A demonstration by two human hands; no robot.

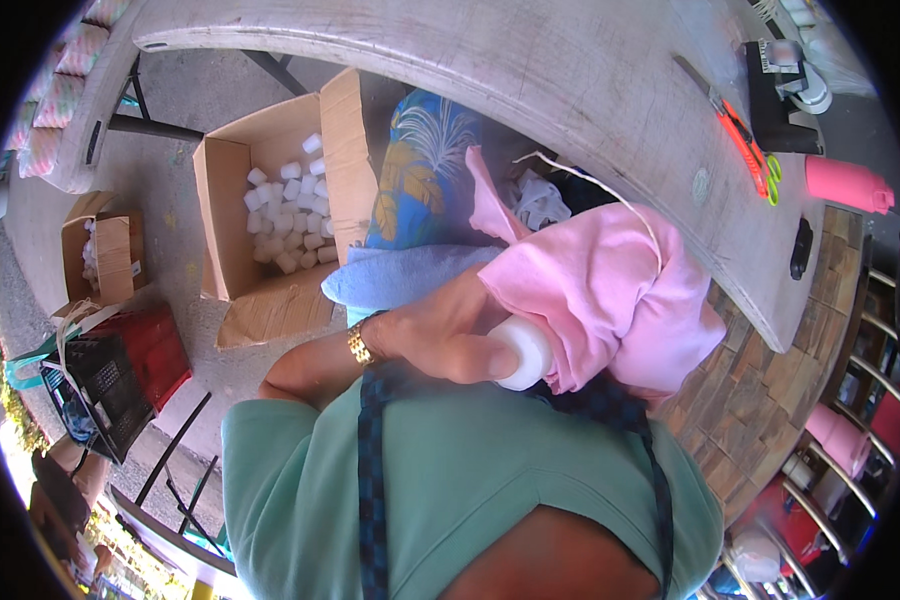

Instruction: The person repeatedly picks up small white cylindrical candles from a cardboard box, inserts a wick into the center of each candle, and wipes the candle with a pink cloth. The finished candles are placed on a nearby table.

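Observation:
My left hand (448, 338), with a gold watch (361, 341) at its wrist, is closed round a small white plastic container (524, 353). Its round end faces up toward me, close to my chest. A bunched pink cloth (600, 285) presses against the container's right side. My right hand is almost wholly covered by this cloth and seems to grip it from beneath; its fingers are hidden. A blue towel (410, 272) lies under my left hand, across a blue floral fabric (420, 170).
An open cardboard box (260, 125) of several white containers (292, 205) stands ahead left. A grey table (570, 60) curves across the front, bearing an orange cutter (738, 135), green-handled scissors (773, 178) and a pink roll (848, 185). Black and red crates (110, 370) stand at left.

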